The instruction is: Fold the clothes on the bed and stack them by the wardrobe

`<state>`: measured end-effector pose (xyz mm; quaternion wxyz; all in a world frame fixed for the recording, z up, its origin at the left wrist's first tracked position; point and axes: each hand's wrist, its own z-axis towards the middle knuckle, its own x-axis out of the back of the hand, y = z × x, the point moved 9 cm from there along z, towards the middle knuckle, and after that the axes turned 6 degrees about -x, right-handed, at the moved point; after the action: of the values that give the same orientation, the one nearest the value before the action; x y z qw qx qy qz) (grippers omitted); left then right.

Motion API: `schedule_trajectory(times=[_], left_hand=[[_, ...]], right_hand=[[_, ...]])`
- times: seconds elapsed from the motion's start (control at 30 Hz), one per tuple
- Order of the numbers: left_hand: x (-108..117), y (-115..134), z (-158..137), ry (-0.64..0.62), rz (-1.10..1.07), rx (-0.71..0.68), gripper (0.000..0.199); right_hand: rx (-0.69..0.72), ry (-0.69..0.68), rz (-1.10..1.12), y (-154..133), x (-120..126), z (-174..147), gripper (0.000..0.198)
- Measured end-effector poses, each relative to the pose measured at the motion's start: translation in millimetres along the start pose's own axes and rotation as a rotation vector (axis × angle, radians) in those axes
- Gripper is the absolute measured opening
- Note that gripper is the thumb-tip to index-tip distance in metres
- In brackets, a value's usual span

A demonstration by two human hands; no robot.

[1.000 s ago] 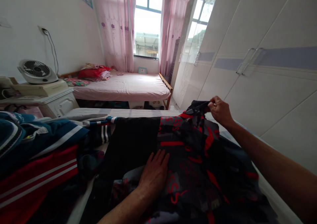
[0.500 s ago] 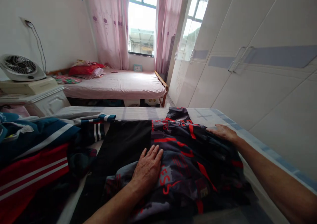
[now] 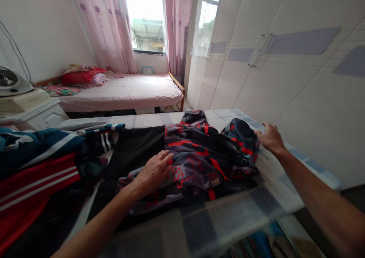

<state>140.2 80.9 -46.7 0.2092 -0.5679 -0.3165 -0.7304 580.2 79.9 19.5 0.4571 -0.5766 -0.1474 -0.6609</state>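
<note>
A black, grey and red patterned jacket [image 3: 191,165] with red lettering is spread on the bed-like surface before me. My left hand [image 3: 155,172] lies flat on it, fingers stretched out, near the border with its plain black part. At the right, my right hand [image 3: 270,137] pinches the edge of a raised, bulging portion of the same jacket; whether this is a sleeve or a hood I cannot tell. Its fingertips are partly hidden by the cloth. To the left of my left hand, a pile of teal, red and dark clothes [image 3: 54,147] with white stripes rests on the surface.
The checked sheet [image 3: 199,223] covers the surface, with books or papers [image 3: 256,246] below its front edge. White wardrobes [image 3: 256,87] line the right. A pink-sheeted bed [image 3: 134,91] stands under the window, and a fan [image 3: 13,81] sits on a cabinet at left.
My right hand has lifted the jacket's right portion, which now bulges upward. My left hand stays on the jacket. The view has shifted right, showing more of the front edge.
</note>
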Motion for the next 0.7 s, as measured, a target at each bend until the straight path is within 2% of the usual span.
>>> schedule_trajectory(times=[0.1,0.2,0.27,0.33,0.43,0.53,0.6,0.7], left_hand=[[23,3,-45,-0.01,0.006,-0.062,0.045],[30,2,-102,-0.045,0.103,-0.102,0.066],[28,-4,-135,-0.055,0.206,-0.082,0.075],[23,-11,-157,-0.04,0.306,-0.049,0.076],[18,-17,-165,-0.015,0.388,-0.021,0.074],[29,-18,-155,0.024,0.392,0.01,0.062],[47,-13,-146,0.08,0.397,0.016,0.056],[77,3,-145,0.193,0.42,-0.017,0.054]], right_hand=[[-0.003,-0.098,0.022,29,-14,-60,0.058],[-0.122,-0.269,0.11,60,-31,-109,0.065],[-0.15,-0.326,0.178,66,-38,-127,0.068],[-0.119,-0.332,0.242,61,-42,-133,0.07],[-0.035,-0.317,0.301,44,-51,-130,0.075],[0.003,-0.299,0.393,27,-47,-122,0.064],[0.006,-0.282,0.522,19,-30,-117,0.051],[0.004,-0.163,0.652,22,15,-114,0.041]])
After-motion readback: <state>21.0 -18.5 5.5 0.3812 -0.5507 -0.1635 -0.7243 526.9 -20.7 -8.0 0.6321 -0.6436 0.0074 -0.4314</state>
